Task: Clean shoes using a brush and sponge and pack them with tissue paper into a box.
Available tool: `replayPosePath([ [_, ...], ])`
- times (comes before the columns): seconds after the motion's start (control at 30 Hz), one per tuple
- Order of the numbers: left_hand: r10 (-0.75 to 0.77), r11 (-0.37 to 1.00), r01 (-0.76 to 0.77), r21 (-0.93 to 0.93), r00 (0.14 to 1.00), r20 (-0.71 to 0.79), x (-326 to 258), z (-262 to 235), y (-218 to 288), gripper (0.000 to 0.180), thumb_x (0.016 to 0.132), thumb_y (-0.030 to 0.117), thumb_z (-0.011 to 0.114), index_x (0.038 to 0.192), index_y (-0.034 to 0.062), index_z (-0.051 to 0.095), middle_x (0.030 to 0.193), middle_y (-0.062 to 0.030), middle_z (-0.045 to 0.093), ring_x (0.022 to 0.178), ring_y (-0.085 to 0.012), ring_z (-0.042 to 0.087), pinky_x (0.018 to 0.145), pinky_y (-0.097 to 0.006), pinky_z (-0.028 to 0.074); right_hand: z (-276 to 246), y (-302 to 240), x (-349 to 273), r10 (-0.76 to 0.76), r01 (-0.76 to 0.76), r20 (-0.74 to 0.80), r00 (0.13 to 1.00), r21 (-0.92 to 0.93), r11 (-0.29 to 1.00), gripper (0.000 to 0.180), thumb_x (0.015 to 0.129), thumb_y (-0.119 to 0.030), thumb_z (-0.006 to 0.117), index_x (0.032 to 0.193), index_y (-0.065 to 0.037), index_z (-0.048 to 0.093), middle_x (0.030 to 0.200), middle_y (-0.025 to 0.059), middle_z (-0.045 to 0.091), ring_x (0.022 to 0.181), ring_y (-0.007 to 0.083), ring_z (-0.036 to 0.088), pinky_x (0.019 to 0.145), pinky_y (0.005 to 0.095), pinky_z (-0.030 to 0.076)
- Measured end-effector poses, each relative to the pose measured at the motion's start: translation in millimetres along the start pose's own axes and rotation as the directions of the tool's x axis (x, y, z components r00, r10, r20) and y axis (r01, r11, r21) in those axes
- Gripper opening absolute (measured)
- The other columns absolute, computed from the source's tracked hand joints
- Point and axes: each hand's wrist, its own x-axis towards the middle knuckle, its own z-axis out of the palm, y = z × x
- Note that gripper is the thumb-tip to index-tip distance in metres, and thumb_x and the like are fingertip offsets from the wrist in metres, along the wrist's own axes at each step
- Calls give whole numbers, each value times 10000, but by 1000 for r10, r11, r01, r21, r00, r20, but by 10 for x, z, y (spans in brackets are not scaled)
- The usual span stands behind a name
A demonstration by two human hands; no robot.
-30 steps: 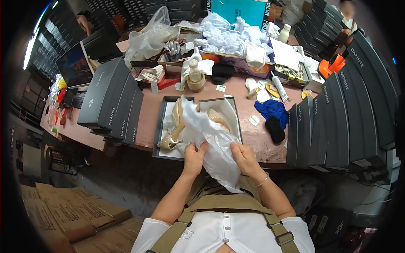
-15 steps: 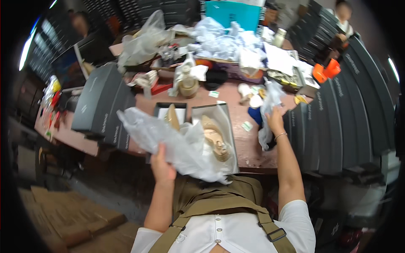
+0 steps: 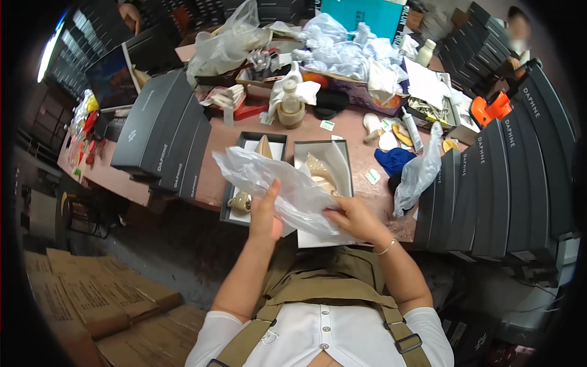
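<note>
Both my hands hold a crumpled, translucent white plastic bag (image 3: 269, 174) above two shallow dark shoe boxes. My left hand (image 3: 265, 215) is closed on its near left side, thumb up. At the bag's right end, my right hand (image 3: 359, 221) pinches the edge. Beneath it, the right shoe box (image 3: 350, 156) is lined with white paper and holds a beige shoe (image 3: 319, 171), partly covered by the bag. In the left shoe box (image 3: 227, 211) lies a beige shoe, its glittery part (image 3: 241, 202) and pointed part (image 3: 263, 147) showing; the middle is hidden.
Dark shoe boxes stand in rows at left (image 3: 160, 134) and right (image 3: 489, 189). A clear plastic bag (image 3: 422, 174) and blue cloth (image 3: 394, 160) lie right. Behind are a bottle in a tape roll (image 3: 290, 110) and crumpled white paper (image 3: 342, 52). Two people are in the background.
My right hand has let go of the clear plastic bag at the right and come left to grip the white bag. My left hand has shifted slightly right and up with it.
</note>
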Motion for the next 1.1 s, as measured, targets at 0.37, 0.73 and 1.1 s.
replayPosePath([
  [0.37,100,995,-98,20,980,-174,418,-735,418,310,809,-15,624,1116,21,598,1074,-76,614,1007,-202,583,907,-358,475,-623,-192,-498,89,-107,-65,994,-371,923,236,781,-176,688,837,27,582,728,196,583,687,360,577,645,401,452],
  [0.73,323,857,-201,475,927,-191,510,-1323,386,375,855,109,650,1213,27,572,1236,-93,555,1109,-210,551,936,-361,469,-682,459,-1004,308,-309,38,951,195,931,214,890,-213,653,829,-47,531,694,-54,469,639,37,408,536,234,360],
  [1.1,-617,105,-791,603,424,663,370,138,244,248,860,189,628,1055,36,628,1027,-186,624,1004,-359,569,863,-413,447,-546,294,-829,199,-183,13,980,461,868,202,917,-204,631,1007,-37,562,820,-38,521,750,46,460,665,200,394],
])
